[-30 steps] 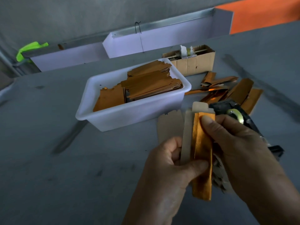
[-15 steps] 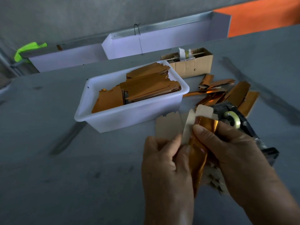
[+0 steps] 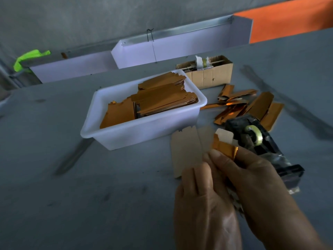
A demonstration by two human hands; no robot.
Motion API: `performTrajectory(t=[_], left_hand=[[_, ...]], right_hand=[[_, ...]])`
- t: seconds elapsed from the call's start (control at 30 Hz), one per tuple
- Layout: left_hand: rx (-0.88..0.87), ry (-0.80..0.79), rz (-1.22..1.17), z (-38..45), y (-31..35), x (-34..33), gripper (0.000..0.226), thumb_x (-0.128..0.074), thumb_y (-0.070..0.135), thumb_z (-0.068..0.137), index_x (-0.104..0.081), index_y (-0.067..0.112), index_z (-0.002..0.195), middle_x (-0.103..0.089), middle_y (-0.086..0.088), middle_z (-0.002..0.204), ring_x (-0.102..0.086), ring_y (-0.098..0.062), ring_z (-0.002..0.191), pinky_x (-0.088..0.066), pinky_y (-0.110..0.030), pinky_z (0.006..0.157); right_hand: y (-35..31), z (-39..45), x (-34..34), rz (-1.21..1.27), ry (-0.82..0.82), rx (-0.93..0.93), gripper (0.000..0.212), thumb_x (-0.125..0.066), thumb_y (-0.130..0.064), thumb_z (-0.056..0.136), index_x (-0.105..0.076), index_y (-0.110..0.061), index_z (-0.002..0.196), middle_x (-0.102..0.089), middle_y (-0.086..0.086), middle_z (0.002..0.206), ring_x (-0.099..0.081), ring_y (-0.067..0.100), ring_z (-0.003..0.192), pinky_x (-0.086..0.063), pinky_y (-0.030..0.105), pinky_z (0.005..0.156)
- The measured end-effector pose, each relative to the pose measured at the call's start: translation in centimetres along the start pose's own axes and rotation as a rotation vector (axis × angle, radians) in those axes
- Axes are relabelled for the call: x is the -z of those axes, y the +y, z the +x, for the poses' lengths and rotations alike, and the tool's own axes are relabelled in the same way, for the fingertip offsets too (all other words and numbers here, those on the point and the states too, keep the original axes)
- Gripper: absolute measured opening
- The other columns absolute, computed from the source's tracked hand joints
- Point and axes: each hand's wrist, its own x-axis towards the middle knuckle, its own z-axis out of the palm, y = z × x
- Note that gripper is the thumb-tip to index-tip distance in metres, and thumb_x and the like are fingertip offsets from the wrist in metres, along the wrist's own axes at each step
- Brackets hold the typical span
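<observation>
Gold carton blank (image 3: 186, 150), near white tub (image 3: 144, 136): right hand (image 3: 257, 181) pinches its fold, left hand (image 3: 203, 201) covers its lower edge, grip cannot be told; tape dispenser (image 3: 255, 139) just behind, loose blanks (image 3: 259, 105) beyond.

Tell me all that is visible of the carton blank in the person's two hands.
The carton blank is thin card, shiny orange foil on one face, plain beige on the other. Its beige panels face up; a rounded tab stands at the top. An orange strip is folded over, pinched by the right hand. The left hand covers its lower part. It is near the white tub.
</observation>
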Motion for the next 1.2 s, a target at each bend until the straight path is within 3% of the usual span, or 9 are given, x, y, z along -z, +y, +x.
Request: performTrajectory(t=[0.13, 0.27, 0.43, 0.6, 0.7, 0.8, 0.9, 1.07, 1.2], left_hand=[[0.189, 0.016, -0.381, -0.4, -0.4, 0.7, 0.027, -0.057, 0.015, 0.085, -0.073, 0.029, 0.102, -0.057, 0.008, 0.087, -0.06, -0.004, 0.077, -0.052, -0.018, 0.061], [0.697, -0.252, -0.955, 0.7, -1.2, 2.4, 0.018, -0.071, 0.006, 0.082, -0.07, 0.02, 0.071, -0.071, -0.003, 0.067, -0.069, -0.015, 0.056, -0.059, -0.033, 0.05], [0.671, -0.476, -1.172, 1.5, -1.5, 3.6, 0.009, -0.071, 0.022, 0.074, -0.072, 0.013, 0.073, -0.072, -0.007, 0.065, -0.071, -0.018, 0.06, -0.059, -0.03, 0.055], [0.568, -0.463, -1.075, 1.3, -0.8, 3.8, 0.017, -0.066, 0.021, 0.084, -0.07, 0.01, 0.071, -0.068, -0.008, 0.058, -0.061, -0.015, 0.046, -0.049, -0.023, 0.046], [0.63, -0.342, -1.093, 0.9, -0.7, 3.2, 0.023, -0.067, 0.01, 0.084, -0.072, 0.015, 0.062, -0.057, -0.003, 0.045, -0.046, -0.008, 0.034, -0.035, -0.015, 0.036], [0.753, -0.279, -1.167, 0.7, -0.8, 2.6, 0.023, -0.068, 0.003, 0.081, -0.073, 0.013, 0.061, -0.051, -0.001, 0.046, -0.037, -0.004, 0.033, -0.026, -0.011, 0.033], [0.788, -0.366, -1.227, 0.5, -0.7, 2.2, 0.013, -0.082, 0.015, 0.067, -0.071, 0.012, 0.06, -0.05, -0.004, 0.052, -0.037, -0.007, 0.039, -0.025, -0.014, 0.036], [0.767, -0.443, -1.21, 0.4, 0.3, 1.5, 0.017, -0.082, 0.031, 0.06, -0.07, 0.02, 0.059, -0.052, -0.003, 0.055, -0.042, -0.009, 0.044, -0.033, -0.015, 0.041], [0.771, -0.434, -1.226, 0.4, 0.9, 1.3, 0.014, -0.07, 0.027, 0.071, -0.069, 0.02, 0.059, -0.051, -0.001, 0.052, -0.042, -0.008, 0.044, -0.034, -0.015, 0.041]], right_hand=[[0.1, -0.1, 0.5, 0.074, -0.003, -0.069, 0.016, -0.067, -0.029, 0.073, -0.072, -0.013, 0.074, -0.07, 0.018, 0.078, -0.065, 0.032, 0.074, -0.053, 0.042, 0.075], [-0.3, -0.4, 0.3, 0.124, -0.035, -0.056, 0.015, -0.064, -0.035, 0.069, -0.073, -0.022, 0.07, -0.069, 0.006, 0.071, -0.065, 0.029, 0.071, -0.051, 0.046, 0.075], [-0.5, -0.8, 0.6, 0.16, -0.054, -0.062, 0.014, -0.063, -0.032, 0.068, -0.073, -0.021, 0.069, -0.067, 0.002, 0.064, -0.063, 0.017, 0.06, -0.051, 0.032, 0.06], [-1.1, -1.1, 1.5, -0.017, -0.087, -0.055, 0.027, -0.064, -0.038, 0.068, -0.071, -0.014, 0.077, -0.063, 0.012, 0.069, -0.06, 0.025, 0.062, -0.053, 0.037, 0.061], [-2.3, -1.2, 3.1, -0.284, -0.101, 0.094, 0.034, -0.058, -0.062, 0.069, -0.07, -0.035, 0.086, -0.072, -0.004, 0.073, -0.069, 0.012, 0.067, -0.056, 0.035, 0.065], [-3.4, -1.0, 7.4, -0.566, 0.14, 0.309, 0.043, -0.056, -0.076, 0.063, -0.067, -0.048, 0.094, -0.072, -0.017, 0.086, -0.069, 0.006, 0.075, -0.057, 0.032, 0.064], [-2.9, -0.7, 11.5, -0.652, 0.275, 0.192, 0.054, -0.061, -0.08, 0.052, -0.069, -0.046, 0.093, -0.07, -0.02, 0.093, -0.066, 0.01, 0.09, -0.056, 0.04, 0.078], [-1.2, -0.4, 12.2, -0.601, 0.156, 0.015, 0.078, -0.061, -0.089, 0.027, -0.073, -0.041, 0.086, -0.073, -0.01, 0.087, -0.067, 0.021, 0.089, -0.054, 0.05, 0.083], [-1.5, 0.1, 11.4, -0.583, 0.128, 0.076, 0.038, -0.061, -0.066, 0.049, -0.071, -0.047, 0.08, -0.063, -0.023, 0.105, -0.058, 0.003, 0.101, -0.044, 0.032, 0.089]])
